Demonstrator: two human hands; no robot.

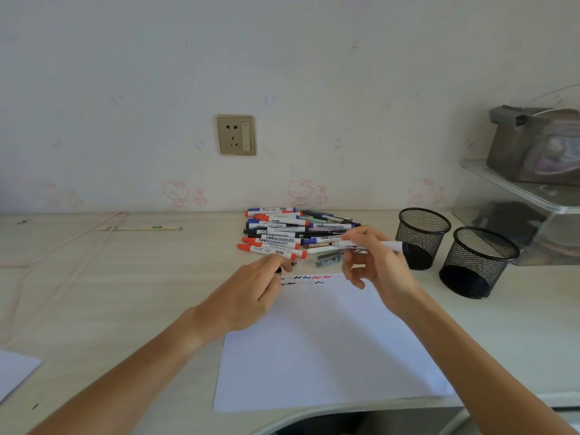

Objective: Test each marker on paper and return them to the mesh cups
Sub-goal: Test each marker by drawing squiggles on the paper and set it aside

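My right hand (375, 265) pinches a white marker (370, 246) and holds it level above the far edge of the white paper (329, 350). The marker's dark end points right, toward the mesh cups. My left hand (251, 293) rests at the paper's upper left corner and pinches a small black cap (278, 270). Short red, blue and black squiggles (306, 280) run along the paper's top edge. A pile of several markers (282, 237) with red, blue and black caps lies beyond the paper. Two black mesh cups (422, 237) (477, 262) stand to the right.
A clear plastic shelf (518, 215) with a grey bag (536, 146) on it stands at the far right behind the cups. A ruler (138, 228) and a pink cord (62, 246) lie at the left. Another sheet's corner (12, 372) shows at bottom left. The desk's front edge curves inward below the paper.
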